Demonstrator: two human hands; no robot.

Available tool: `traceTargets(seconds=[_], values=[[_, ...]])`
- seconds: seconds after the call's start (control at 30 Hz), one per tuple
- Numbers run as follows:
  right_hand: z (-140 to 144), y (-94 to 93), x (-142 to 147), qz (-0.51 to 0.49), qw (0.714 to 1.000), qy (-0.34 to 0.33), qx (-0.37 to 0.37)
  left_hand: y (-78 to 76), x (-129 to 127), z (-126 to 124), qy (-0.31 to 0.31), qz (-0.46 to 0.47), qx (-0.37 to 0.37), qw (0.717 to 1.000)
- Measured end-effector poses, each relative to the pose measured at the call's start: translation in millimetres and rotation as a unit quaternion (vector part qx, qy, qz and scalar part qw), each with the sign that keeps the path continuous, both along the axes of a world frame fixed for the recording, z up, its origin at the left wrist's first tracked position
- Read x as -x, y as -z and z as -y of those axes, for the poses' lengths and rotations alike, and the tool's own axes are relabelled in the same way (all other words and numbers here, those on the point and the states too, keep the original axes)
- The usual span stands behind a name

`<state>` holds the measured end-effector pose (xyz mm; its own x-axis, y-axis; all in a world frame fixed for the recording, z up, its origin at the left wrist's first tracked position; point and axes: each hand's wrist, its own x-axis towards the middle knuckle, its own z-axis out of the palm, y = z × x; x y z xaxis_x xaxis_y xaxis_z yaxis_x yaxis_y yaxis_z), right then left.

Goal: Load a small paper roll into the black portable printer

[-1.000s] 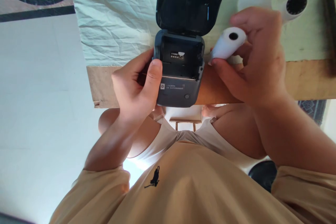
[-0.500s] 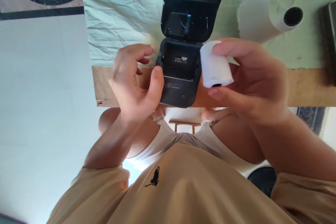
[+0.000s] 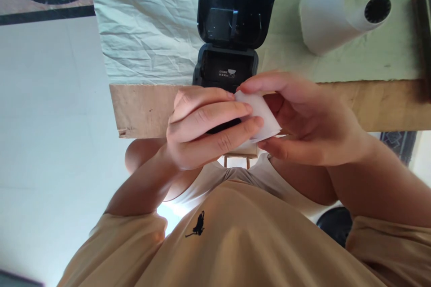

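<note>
A small white paper roll [image 3: 268, 119] is held between my two hands at the table's front edge. My right hand [image 3: 316, 121] grips its ends between thumb and fingers. The fingers of my left hand [image 3: 202, 123] lie closed together across its near side, fingertips pressed on the paper. Just beyond stands a black receipt printer [image 3: 226, 63] with its lid [image 3: 232, 13] swung back and its paper bay bare. My hands and the roll cover the printer's front part.
A larger paper roll [image 3: 318, 22] with a dark core lies unwound at the back right. Wrinkled pale green cloth [image 3: 144, 22] covers the table, leaving a bare wooden edge [image 3: 144, 110] at the front. A dark object [image 3: 424, 31] sits at the far right.
My right hand has brought the small roll left and towards me, in front of the printer. My left hand has left the printer's side and now touches the roll.
</note>
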<state>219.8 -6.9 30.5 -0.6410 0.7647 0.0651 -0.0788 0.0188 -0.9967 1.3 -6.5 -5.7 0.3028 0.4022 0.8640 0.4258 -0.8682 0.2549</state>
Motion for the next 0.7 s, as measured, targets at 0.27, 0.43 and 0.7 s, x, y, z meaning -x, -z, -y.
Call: traceTargets(seconds=[0.27, 0.43, 0.7], values=[[0, 4.8, 6, -0.035, 0.999, -0.001, 0.018, -2.7, 2, 0, 0.010, 0.002, 0.000, 1.000], [2, 5.2, 9, -0.115, 0.991, -0.019, 0.063, -4.3, 2, 4, -0.041, 0.010, -0.004, 0.999], [2, 0.7, 12, -0.098, 0.993, 0.028, 0.068, -12.7, 16, 15, -0.050, -0.044, 0.033, 0.997]])
